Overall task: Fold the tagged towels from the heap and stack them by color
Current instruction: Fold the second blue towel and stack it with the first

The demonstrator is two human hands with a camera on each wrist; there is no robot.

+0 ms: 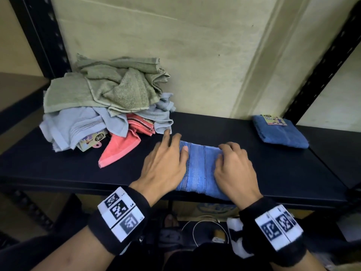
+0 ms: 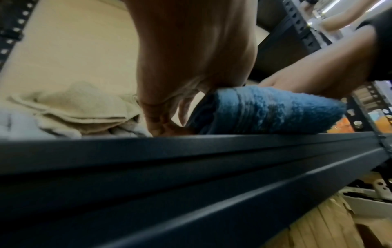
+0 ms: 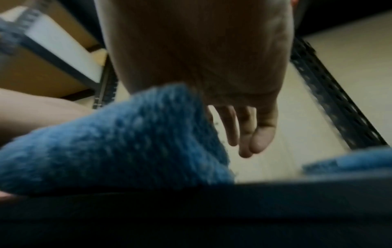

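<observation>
A mid-blue towel (image 1: 199, 169) lies folded into a narrow strip at the front middle of the black shelf (image 1: 58, 169). My left hand (image 1: 166, 159) presses its left edge with spread fingers, the thumb lying on the cloth. In the left wrist view the fingers (image 2: 161, 117) reach down to the shelf beside the towel (image 2: 265, 110). My right hand (image 1: 234, 165) rests palm-down on the towel's right side; its fingers (image 3: 246, 132) hang loose past the cloth (image 3: 110, 146) and hold nothing. The heap (image 1: 105, 98) of green, pale blue and coral towels sits at the back left.
One folded blue towel (image 1: 279, 132) with a paper tag lies at the shelf's right end, also showing in the right wrist view (image 3: 350, 161). A coral towel corner (image 1: 119, 151) sticks out of the heap toward me. Black perforated posts (image 1: 322, 65) flank the shelf; a wall stands behind.
</observation>
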